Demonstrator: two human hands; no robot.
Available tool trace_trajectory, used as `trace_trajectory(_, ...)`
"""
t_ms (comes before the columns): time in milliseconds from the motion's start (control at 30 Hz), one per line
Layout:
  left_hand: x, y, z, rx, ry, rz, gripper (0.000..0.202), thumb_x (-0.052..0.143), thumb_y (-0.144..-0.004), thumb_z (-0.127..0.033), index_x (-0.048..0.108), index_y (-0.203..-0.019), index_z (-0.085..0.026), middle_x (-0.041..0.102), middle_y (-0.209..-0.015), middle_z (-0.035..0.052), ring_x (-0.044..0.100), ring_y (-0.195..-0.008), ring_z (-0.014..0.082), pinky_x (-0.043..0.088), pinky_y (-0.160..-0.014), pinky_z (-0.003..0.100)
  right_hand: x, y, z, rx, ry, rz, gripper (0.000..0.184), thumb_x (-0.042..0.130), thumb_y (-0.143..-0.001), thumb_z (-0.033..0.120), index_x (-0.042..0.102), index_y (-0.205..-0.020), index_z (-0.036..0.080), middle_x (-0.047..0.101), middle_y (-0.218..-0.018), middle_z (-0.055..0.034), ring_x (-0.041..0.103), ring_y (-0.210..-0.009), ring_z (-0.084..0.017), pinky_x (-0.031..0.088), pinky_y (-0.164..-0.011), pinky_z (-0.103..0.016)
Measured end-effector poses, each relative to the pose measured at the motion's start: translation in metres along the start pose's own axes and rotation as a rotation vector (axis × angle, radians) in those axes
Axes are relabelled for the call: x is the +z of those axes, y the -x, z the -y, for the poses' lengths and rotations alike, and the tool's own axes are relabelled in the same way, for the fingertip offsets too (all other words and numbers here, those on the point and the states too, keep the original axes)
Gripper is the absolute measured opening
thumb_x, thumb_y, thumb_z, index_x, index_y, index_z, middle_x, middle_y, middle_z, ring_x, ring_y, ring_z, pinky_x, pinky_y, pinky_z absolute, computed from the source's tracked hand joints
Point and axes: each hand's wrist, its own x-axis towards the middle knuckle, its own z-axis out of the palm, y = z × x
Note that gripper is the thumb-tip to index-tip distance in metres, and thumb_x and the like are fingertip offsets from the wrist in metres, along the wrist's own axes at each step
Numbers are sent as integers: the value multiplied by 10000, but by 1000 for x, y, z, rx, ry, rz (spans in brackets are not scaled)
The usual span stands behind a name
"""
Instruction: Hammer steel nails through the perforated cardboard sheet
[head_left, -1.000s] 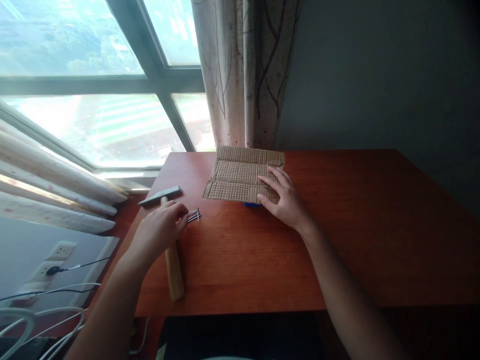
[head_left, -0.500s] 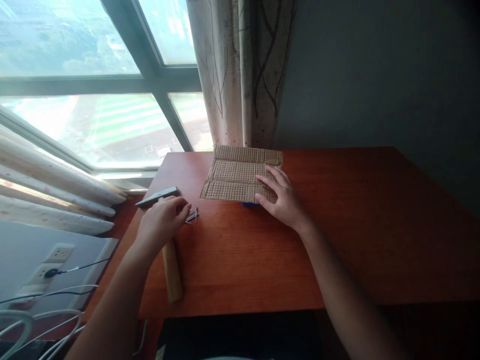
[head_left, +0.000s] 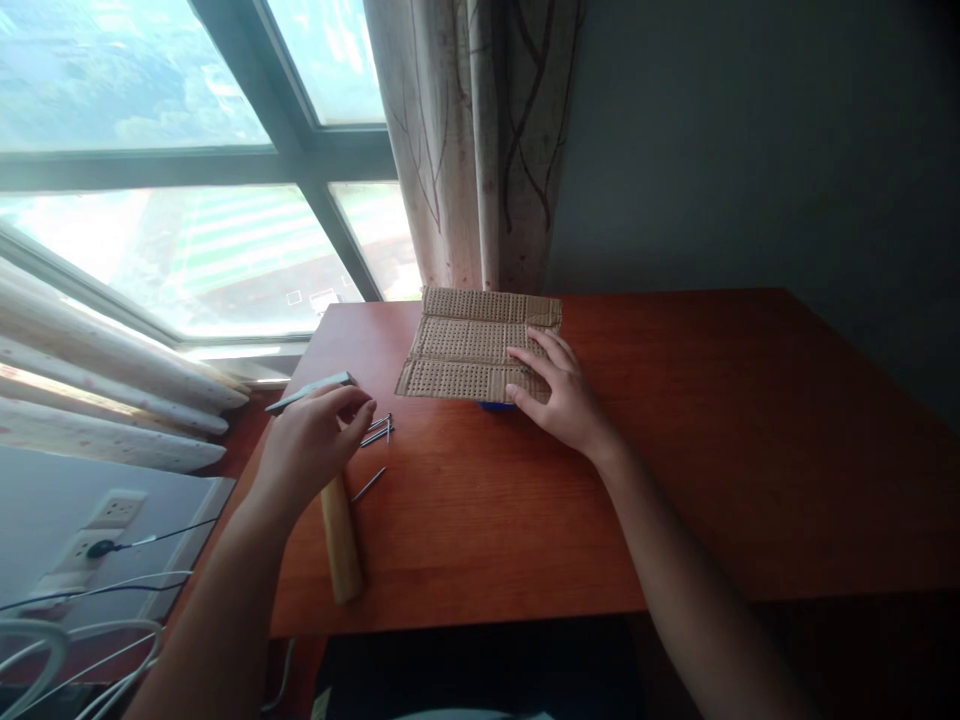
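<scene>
My left hand [head_left: 311, 450] hovers over the upper part of a wooden-handled hammer [head_left: 341, 545] at the table's left edge. Its fingers are curled in a pinch right at a small cluster of nails [head_left: 377, 431]; I cannot tell whether a nail is between them. One nail [head_left: 367, 485] lies apart, nearer to me. My right hand [head_left: 559, 395] lies flat with fingers spread on the near right corner of a perforated cardboard sheet [head_left: 469, 345]. Something blue [head_left: 495, 406] peeks out under the cardboard's near edge.
The red-brown wooden table [head_left: 712, 450] stands against a grey wall. A patterned curtain [head_left: 480, 140] hangs behind the cardboard, beside a large window [head_left: 172, 200]. Wall sockets and cables [head_left: 105, 540] are below left, past the table's left edge.
My left hand has lifted and drawn back slightly from the nails. One nail now lies apart, closer to me. The right hand stays on the cardboard.
</scene>
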Motion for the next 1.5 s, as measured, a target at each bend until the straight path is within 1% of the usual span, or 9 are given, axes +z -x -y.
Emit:
trace_trajectory(200,-11,4,-24,77,78,-46,222,563,-914,-379,669,-831,-202,668,-858,10,541,-649,128,398,-643,272,0,0,0,3,5,3,445,653,-858,351,650,-1291,252,436,-1533,-78,311,-1468,-312,301,-1211,-542)
trace_trajectory(400,-16,-8,-67,141,270,-90,139,590,-903,-307,683,-902,-203,612,-717,-16,526,-640,121,403,-624,252,-1,0,1,8,0,7,445,653,-856,346,649,-1292,255,438,-1532,-75,312,-1469,-309,301,-1212,-538)
trace_trajectory(667,23,-65,-118,357,259,72,166,625,-867,-217,734,-993,-213,697,-895,36,625,-738,157,453,-673,273,0,-1,0,8,-4,18,477,655,-855,365,635,-1312,231,438,-1534,-103,327,-1459,-314,310,-1206,-527)
trace_trajectory(833,37,-82,-132,440,162,109,147,641,-874,-225,756,-965,-238,677,-868,33,630,-732,177,437,-640,278,2,-2,-2,0,2,5,489,664,-829,314,631,-1305,209,458,-1513,-126,345,-1449,-316,328,-1198,-518)
trace_trajectory(967,42,-82,-133,484,237,45,144,592,-918,-236,733,-941,-218,666,-898,36,621,-756,165,446,-671,276,2,-3,-2,5,-3,2,447,664,-824,319,646,-1260,222,457,-1516,-116,337,-1454,-318,332,-1190,-539)
trace_trajectory(1067,41,-81,-136,481,371,-103,161,526,-956,-237,678,-962,-183,647,-938,55,609,-810,155,466,-716,272,1,-2,-2,7,-7,11,416,666,-833,361,665,-1221,212,454,-1520,-121,332,-1456,-321,324,-1194,-543)
trace_trajectory(1233,8,-79,-134,353,491,-345,87,520,-941,-202,602,-930,-177,626,-899,38,586,-809,136,482,-720,265,-1,-1,1,25,-13,24,468,657,-852,381,630,-1305,267,424,-1547,-68,310,-1469,-310,297,-1207,-555)
trace_trajectory(1400,-29,-41,-90,143,358,-359,92,562,-908,-268,611,-909,-190,629,-838,16,582,-726,130,473,-679,263,-1,-1,1,28,-19,24,460,663,-850,365,639,-1299,272,433,-1536,-68,312,-1470,-305,294,-1213,-542)
trace_trajectory(1500,-33,-11,-46,-3,209,-195,141,582,-881,-342,629,-897,-210,662,-813,10,591,-671,142,461,-647,275,-1,-1,1,27,-14,22,458,663,-851,361,641,-1298,267,435,-1533,-69,314,-1469,-300,294,-1215,-533)
